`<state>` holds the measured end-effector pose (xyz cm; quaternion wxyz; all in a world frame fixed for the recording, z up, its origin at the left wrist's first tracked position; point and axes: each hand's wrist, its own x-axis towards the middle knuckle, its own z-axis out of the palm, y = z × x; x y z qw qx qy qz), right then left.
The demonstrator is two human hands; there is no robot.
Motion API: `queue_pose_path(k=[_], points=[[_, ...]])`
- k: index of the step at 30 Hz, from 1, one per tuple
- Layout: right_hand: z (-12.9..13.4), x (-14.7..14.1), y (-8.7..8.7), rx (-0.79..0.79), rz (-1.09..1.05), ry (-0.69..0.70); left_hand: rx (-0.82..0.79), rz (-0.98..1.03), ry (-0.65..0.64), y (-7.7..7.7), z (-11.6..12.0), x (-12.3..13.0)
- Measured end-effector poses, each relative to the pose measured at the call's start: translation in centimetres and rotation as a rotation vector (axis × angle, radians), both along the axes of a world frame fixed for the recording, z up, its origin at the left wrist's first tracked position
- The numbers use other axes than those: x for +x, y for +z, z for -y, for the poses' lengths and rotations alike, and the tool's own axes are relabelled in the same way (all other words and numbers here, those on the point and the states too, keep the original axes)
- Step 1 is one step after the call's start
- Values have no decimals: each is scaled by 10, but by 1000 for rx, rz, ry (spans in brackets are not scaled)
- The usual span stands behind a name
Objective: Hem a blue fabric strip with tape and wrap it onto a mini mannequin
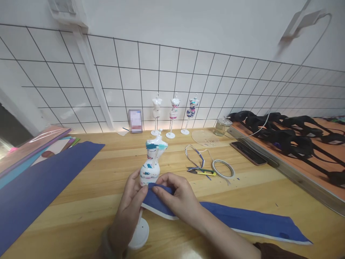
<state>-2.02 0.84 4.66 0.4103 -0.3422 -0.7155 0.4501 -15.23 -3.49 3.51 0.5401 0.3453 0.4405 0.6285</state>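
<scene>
Head view: mannequin (pixel 151 169), near middle of the tabletop (pixel 81 216); left hand (pixel 130 203) grasping its lower torso, thumb at the blue strip (pixel 250 219); right hand (pixel 176 196) pinching that strip by the torso's lower edge; snips (pixel 205 172), tape (pixel 232 172) beyond.

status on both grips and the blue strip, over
Left grip holding mannequin; right grip pinching blue strip at mannequin's lower edge. Snips lie beyond, not in the way.

Dark brown sleeve (pixel 279 250) on their right arm (pixel 223 238), and it stops way short of the hand, so the rest's bare. Left wrist (pixel 115 232) has some kinda greyish band (pixel 106 242), honestly too blurry to say what. Left hand (pixel 132 201) and right hand (pixel 178 196) are both gloveless.
</scene>
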Motion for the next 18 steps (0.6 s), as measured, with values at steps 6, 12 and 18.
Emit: queue_pose_path(k=[6, 12, 18], points=[[1, 2, 5, 56, 24, 27, 57, -85, 26, -3, -2, -1], [2, 1, 4, 28, 17, 47, 88, -247, 117, -2, 1, -1], [2, 1, 3, 20, 36, 36, 85, -328, 188, -2, 3, -2]])
